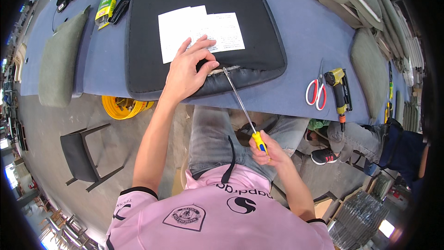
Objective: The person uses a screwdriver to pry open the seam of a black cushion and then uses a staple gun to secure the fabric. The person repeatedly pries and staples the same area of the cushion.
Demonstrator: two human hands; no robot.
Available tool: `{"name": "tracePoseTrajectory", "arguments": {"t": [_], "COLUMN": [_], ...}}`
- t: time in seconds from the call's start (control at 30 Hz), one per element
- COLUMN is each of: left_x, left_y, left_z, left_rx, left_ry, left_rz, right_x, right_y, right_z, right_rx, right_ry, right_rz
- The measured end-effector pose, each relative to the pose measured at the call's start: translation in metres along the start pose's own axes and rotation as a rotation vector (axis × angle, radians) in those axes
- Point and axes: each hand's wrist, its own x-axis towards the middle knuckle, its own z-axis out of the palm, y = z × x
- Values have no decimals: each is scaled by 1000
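Observation:
A black seat cushion (152,32) lies underside up at the table's near edge. Two white printed papers (185,32) rest on it. Along its near edge the cover is pulled back, and a pale strip (216,71) shows there. My left hand (192,69) pinches the cover beside this strip with thumb and forefinger, its other fingers lying over the papers. In my right hand (270,149) is a long screwdriver (241,104) by its yellow and blue handle. Its metal tip touches the cushion's edge just right of my left thumb.
Right of the cushion lie red-and-white-handled scissors (316,93) and a yellow-black staple gun (341,93). Grey-green cushions (62,62) flank the blue table (277,102). A yellow bucket (121,107) and a black stool (81,156) stand on the floor. Another person's shoe (323,156) shows at right.

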Motion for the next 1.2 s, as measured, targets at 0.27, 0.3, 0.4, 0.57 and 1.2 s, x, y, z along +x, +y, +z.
{"name": "tracePoseTrajectory", "arguments": {"t": [0.27,0.3,0.4,0.57,1.2], "left_x": [-1,-1,-2,-1,3], "left_y": [-2,-3,-4,-3,-11], "left_z": [1,1,2,1,-1], "left_rx": [-2,0,12,23,-147], "left_ry": [8,16,11,12,65], "left_rz": [-4,5,7,8,-6], "right_x": [4,-6,-30,-54,26], "right_y": [14,4,-25,-53,-4], "right_z": [-11,-8,9,40,-14], "right_rx": [-602,-726,-959,-1108,371], "right_ry": [491,526,610,693,-289], "right_rz": [-502,-590,-656,-596,173]}}
